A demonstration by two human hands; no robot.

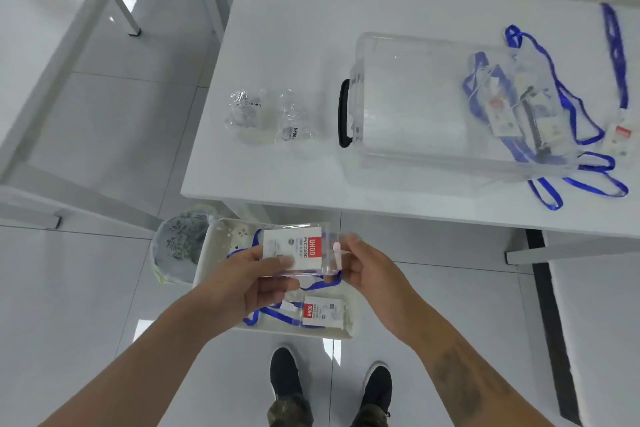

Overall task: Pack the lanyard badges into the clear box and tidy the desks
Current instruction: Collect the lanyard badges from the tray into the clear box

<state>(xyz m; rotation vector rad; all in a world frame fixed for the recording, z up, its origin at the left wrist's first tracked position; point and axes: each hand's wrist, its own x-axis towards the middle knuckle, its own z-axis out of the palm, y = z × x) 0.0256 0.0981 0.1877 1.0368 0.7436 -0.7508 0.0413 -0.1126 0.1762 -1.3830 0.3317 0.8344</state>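
Observation:
Both hands hold one clear badge holder (298, 250) with a white and red card inside, above a white tray (207, 253). My left hand (249, 281) grips its left end, and my right hand (367, 270) pinches its right end near the clip. Its blue lanyard hangs down into the tray. A second badge (320, 314) with a blue lanyard lies in the tray. The clear box (415, 104) with a black handle stands on the white desk (294, 28), with several blue-lanyard badges (502, 107) at its right end. Another badge (620, 135) lies on the desk to its right.
Two crumpled clear plastic wrappers (246, 114) (294, 121) lie on the desk left of the box. A bin with a patterned liner (180, 239) stands on the floor by the tray. A second white desk (34, 45) is at the left, with more wrappers at its far corner.

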